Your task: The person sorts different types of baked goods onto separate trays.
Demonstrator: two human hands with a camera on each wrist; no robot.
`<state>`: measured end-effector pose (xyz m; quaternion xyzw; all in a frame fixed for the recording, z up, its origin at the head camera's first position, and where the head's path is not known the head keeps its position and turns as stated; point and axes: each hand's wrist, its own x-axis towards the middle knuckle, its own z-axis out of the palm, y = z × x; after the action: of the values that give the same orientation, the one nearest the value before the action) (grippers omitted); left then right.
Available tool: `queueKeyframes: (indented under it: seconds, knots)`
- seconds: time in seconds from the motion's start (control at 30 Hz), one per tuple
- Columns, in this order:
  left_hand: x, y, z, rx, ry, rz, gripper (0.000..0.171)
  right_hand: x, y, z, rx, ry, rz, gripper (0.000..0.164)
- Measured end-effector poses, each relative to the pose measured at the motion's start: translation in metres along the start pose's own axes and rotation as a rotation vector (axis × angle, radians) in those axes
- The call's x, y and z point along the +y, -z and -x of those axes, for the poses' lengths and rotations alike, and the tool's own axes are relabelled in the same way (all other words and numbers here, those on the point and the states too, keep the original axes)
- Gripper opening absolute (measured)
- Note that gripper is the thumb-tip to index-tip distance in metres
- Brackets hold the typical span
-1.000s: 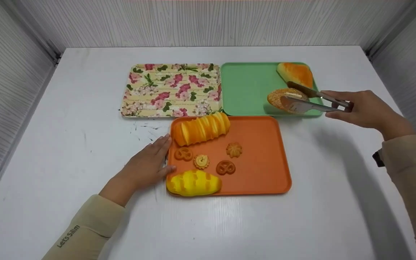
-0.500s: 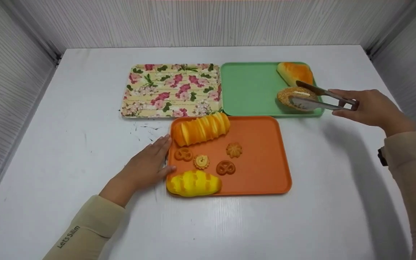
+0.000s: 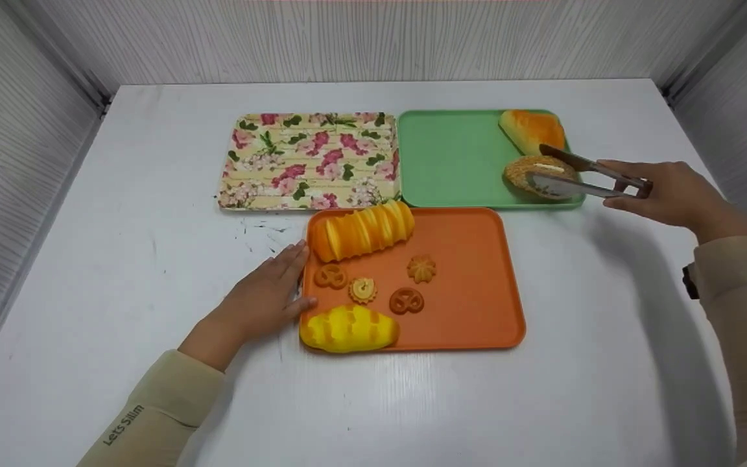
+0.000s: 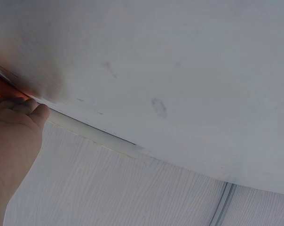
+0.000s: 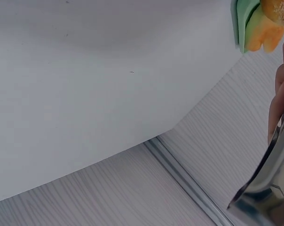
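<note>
I see both arms (image 3: 156, 408) reaching in from the near corners. There are three trays: orange tray (image 3: 471, 279), floral tray (image 3: 312, 162), green tray (image 3: 445, 159). The left hand (image 3: 260, 301) rests, fingers extended, at the orange tray's left edge; the right hand (image 3: 672, 194) curls round tongs (image 3: 597, 189). I count four breads: sliced loaf (image 3: 366, 231) and yellow loaf (image 3: 349, 329) on orange, wedge bread (image 3: 535, 130) on green, sesame bun (image 3: 528, 167) between the tongs, over green. Four biscuits (image 3: 421, 268) lie on orange.

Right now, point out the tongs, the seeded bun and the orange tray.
Tongs (image 3: 597, 190): head view, midway along the lower arm.
Seeded bun (image 3: 535, 165): head view, top, between the tongs' arms.
Orange tray (image 3: 467, 282): head view, bare right part.
</note>
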<state>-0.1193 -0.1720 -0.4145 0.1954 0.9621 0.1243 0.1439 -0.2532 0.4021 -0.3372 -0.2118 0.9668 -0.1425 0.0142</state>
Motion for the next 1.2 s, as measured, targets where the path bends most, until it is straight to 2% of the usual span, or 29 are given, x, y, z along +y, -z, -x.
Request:
queueKeyframes:
  seconds: [0.3,0.8,1.07,1.2]
  knots:
    - [-0.0007,0.0002,0.0,0.003,-0.006,-0.003,0.086,0.0053,-0.0029,0.0023,-0.009,-0.014,-0.041,0.059]
    - [-0.0007,-0.0007,-0.0006,0.014,-0.013,-0.004,0.084,0.0081,-0.0054,0.0023,0.017,0.022,-0.065,0.063]
    - [0.0004,0.0007,0.0,0.001,-0.001,-0.012,0.086,0.0069,-0.0014,0.0047,0.041,-0.042,-0.107,0.066]
    - [0.0002,0.0009,-0.0001,0.0,0.002,-0.004,0.086,0.0067,0.0013,0.0055,0.069,-0.029,-0.118,0.066]
